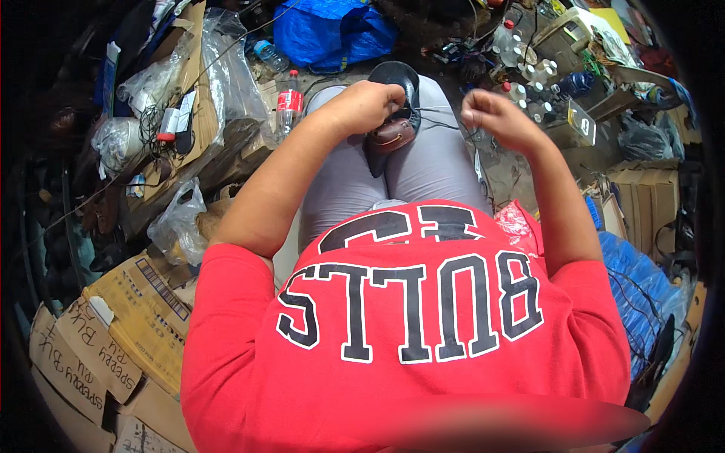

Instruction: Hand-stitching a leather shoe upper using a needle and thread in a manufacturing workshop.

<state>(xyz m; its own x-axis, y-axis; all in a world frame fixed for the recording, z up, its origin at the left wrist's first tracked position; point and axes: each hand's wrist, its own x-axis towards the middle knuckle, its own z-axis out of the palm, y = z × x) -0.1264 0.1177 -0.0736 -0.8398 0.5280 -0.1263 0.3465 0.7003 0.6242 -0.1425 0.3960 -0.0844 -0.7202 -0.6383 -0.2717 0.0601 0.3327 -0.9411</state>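
Note:
A dark shoe [394, 136] with a brown leather toe and pale stitching rests on my lap, between my grey-trousered thighs. Its black sole or edge [396, 72] curves up at the far end. My left hand [370, 104] is closed with its fingers pinched at the shoe's upper left side, and the fingertips are partly hidden. From the shoe, dark thread [434, 112] stretches to the right. Raised off to the right of my knee, my right hand [495, 117] is closed, slightly blurred, and appears to grip the thread's end.
A red-labelled bottle [289, 104] stands left of my knee, with a blue plastic bag [332, 34] beyond. Several bottles [532, 75] crowd the far right. Cardboard [147, 309] lies at the near left, clear plastic sheeting [230, 83] farther up, and blue plastic [642, 294] at the right.

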